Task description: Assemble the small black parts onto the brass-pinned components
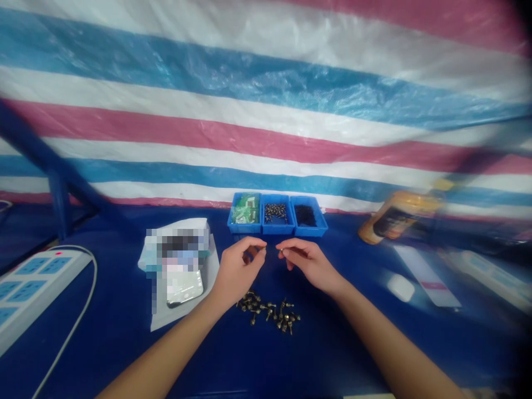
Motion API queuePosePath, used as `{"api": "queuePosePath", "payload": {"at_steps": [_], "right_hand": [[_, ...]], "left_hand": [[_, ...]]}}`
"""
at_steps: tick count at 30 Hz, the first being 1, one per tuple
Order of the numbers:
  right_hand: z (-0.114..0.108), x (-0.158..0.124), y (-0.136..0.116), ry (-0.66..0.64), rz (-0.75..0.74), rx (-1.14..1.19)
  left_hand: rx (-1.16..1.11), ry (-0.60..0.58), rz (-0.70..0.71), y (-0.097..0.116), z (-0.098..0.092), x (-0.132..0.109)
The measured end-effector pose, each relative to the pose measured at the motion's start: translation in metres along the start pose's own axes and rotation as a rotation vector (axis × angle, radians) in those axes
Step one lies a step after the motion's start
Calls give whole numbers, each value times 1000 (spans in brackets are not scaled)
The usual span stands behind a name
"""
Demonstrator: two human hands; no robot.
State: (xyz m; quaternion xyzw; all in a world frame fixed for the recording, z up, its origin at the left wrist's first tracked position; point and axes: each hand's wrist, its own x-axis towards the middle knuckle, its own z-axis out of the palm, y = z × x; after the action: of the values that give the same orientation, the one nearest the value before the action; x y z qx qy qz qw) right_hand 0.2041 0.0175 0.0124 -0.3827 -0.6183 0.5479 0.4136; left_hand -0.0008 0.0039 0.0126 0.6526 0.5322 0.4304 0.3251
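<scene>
Small piece point(263, 249) is pinched in left hand point(236, 267); second piece point(282, 251) is pinched in right hand point(311, 264), the two held nearly tip to tip. Pile of screws point(269, 311) is noted on the table point(124, 343) just below the hands. Blue bins point(277, 228) are judged still stocked, so much is left.

Two small metal pieces held at the fingertips; loose pile of similar pieces beneath.

I see the left piece point(263, 249) pinched between thumb and forefinger of my left hand point(236, 271), and the right piece point(282, 252) pinched the same way in my right hand point(310, 263). Both are tiny and too small to resolve in shape. They face each other, near but apart, raised above the blue table point(316, 354). The loose pile point(268, 313) lies on the table between my wrists: short brass-coloured, screw-like parts at mixed angles, some touching, some scattered just beside the cluster.
</scene>
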Motion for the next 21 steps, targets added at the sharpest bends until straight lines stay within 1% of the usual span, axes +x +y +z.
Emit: {"api": "queuePosePath", "payload": {"at_steps": [3,6,11,15,21], "right_hand": [[1,1,0,38,23,33],[2,2,-1,106,62,78],[5,2,-5,208,73,168],[4,2,-4,211,65,164],[0,1,0,172,-11,102]], "left_hand": [[-2,-7,-3,0,0,-1],[-3,-10,-9,0,0,-1],[1,-13,-15,0,1,0],[-2,-11,-10,0,1,-1],[7,-11,-20,1,0,-1]]}}
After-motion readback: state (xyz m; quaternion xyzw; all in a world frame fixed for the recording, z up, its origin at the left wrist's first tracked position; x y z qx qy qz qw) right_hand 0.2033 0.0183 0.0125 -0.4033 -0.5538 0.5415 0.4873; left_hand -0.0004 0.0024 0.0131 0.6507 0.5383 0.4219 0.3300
